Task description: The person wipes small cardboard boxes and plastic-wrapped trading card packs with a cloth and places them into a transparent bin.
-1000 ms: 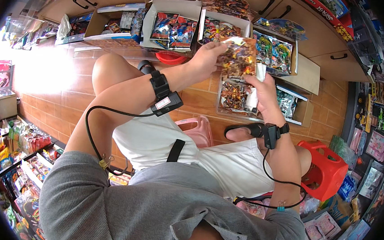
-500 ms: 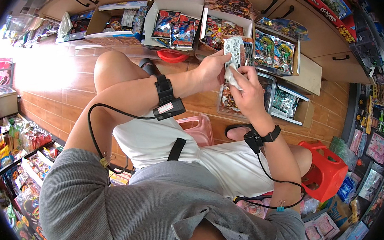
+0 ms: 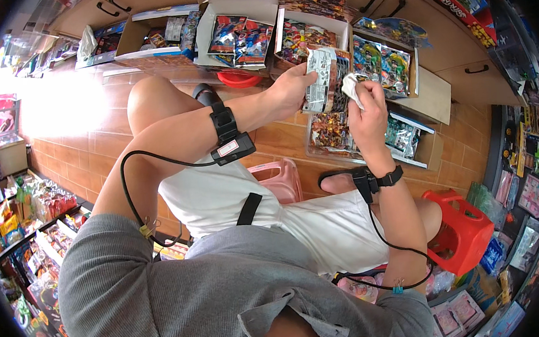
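My left hand grips a small foil packet by its left edge, thumb on top. The packet's printed pale back faces up, with brown at its right side. In my right hand a crumpled white tissue or cloth is pinched between fingers and thumb, just right of the packet and apart from it. Below the packet stands a clear plastic box holding several orange-brown packets. Beyond my hands, an open carton of colourful packets is partly covered by the held packet.
More open cartons of packets line the cabinet: a white one to the left, another to the right. A teal-packet box sits near my right wrist. A pink stool and red stool stand on the wooden floor. Goods-filled shelves flank me.
My right hand has moved right with the white tissue or cloth, away from the packet. The packet in my left hand has shifted slightly left and shows more of its back.
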{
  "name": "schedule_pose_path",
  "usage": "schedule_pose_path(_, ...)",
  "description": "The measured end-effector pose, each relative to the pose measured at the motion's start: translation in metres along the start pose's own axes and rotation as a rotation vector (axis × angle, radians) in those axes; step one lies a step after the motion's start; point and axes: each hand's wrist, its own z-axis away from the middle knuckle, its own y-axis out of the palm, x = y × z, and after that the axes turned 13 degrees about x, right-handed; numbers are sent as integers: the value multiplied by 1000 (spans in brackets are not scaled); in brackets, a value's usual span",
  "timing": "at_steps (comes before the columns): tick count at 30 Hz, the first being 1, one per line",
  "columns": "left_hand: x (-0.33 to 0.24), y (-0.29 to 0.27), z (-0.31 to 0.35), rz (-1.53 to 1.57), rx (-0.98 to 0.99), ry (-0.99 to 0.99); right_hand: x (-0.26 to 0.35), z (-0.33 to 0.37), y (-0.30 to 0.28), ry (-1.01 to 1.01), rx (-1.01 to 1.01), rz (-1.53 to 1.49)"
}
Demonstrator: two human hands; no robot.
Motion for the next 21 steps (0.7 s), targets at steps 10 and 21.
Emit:
schedule_pose_path(10,22,1,8,-209,207,-200,7,-5,-1,-205,-3,145)
schedule_pose_path(21,3,5,3,-22,100,-79,-6,-7,-9,262,33,-272)
